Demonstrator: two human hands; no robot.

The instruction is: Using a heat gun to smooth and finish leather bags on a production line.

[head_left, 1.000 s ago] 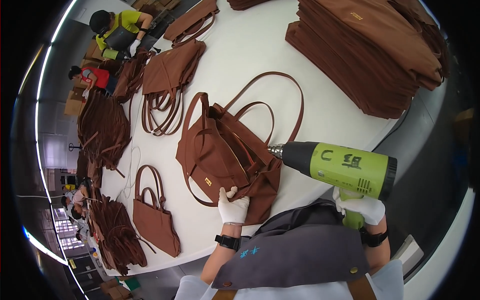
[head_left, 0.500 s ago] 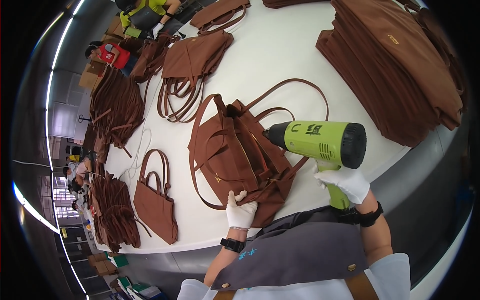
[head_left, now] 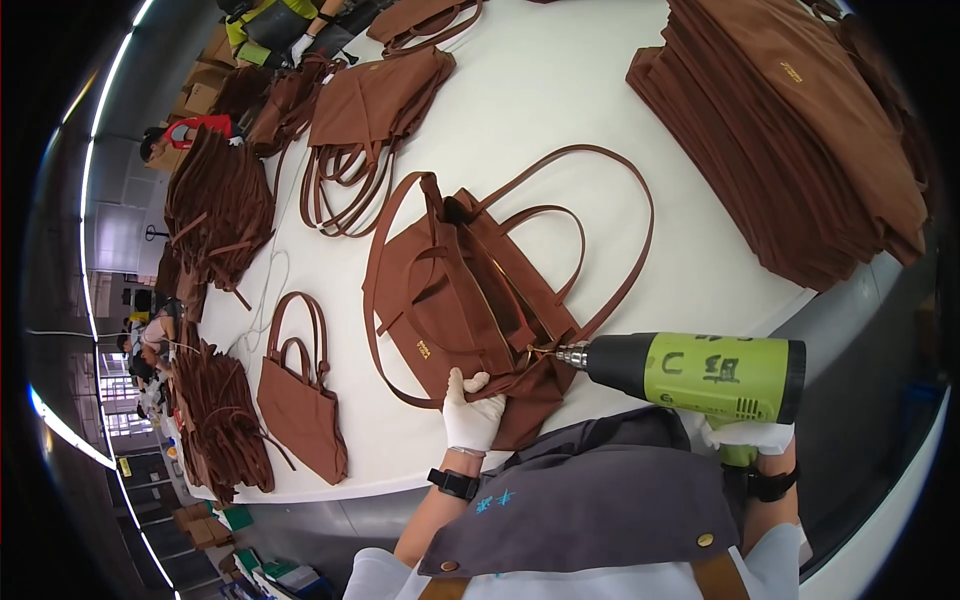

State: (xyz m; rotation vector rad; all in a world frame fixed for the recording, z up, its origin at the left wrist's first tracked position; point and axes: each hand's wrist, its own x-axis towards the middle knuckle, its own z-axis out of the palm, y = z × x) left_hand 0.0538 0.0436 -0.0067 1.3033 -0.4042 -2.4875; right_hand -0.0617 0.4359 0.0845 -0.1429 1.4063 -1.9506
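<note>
An open brown tote bag lies on the white table, its zipped mouth facing up and its handles looped around it. With its fingers closed, my white-gloved left hand pinches the bag's near edge. My gloved right hand is wrapped around the grip of a green and black heat gun. Its metal nozzle points left, very close to the near right end of the bag's opening. I cannot tell whether the nozzle touches the bag. The gun's body hides part of my right hand.
A tall stack of brown bags stands at right. On the left lie a small brown bag, another bag with long straps and bundled brown pieces. A thin white cable runs between them. Another person's gloved hand works at far left.
The heat gun has swung down and right, its nozzle now at the near right end of the bag's mouth. My left hand keeps its hold on the bag. The whole view has shifted slightly.
</note>
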